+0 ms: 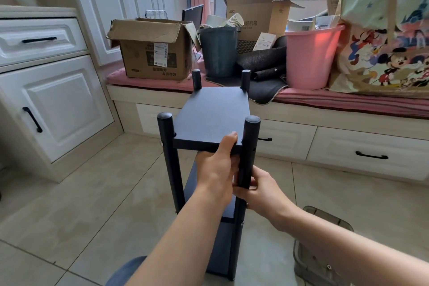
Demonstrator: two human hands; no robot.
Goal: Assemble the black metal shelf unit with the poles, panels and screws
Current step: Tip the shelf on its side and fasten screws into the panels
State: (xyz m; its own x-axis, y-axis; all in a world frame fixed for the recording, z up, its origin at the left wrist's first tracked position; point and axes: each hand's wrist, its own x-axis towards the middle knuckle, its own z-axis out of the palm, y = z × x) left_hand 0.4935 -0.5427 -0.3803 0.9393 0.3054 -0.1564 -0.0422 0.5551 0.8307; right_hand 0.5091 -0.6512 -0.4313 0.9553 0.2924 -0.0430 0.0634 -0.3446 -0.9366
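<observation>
Standing on the tiled floor (92, 193), the black shelf unit (209, 158) is right in front of the person, close to the middle. A clear plastic box (322, 251) sits on the floor near the right, with what looks like a small screw inside it.

The right hand (260, 188) has its fingers curled round the near right pole (249, 151), low down. The left hand (218, 165) holds the near edge of the top panel (211, 116), with the thumb on top and the fingers under it. So both hands keep a closed grip on the shelf.

Four poles stick up past the top panel, one at each corner. The near left pole (167, 146) is free. Lower panels show under the hands.

Farther back is a window seat with a pink cushion (348, 100) and white drawers below. On it, from left to right, are a brown cardboard box (155, 49), a grey bucket (219, 53), a pink bucket (311, 58) and a big cartoon bag (385, 42). A white cabinet (51, 100) stands on the far left.
</observation>
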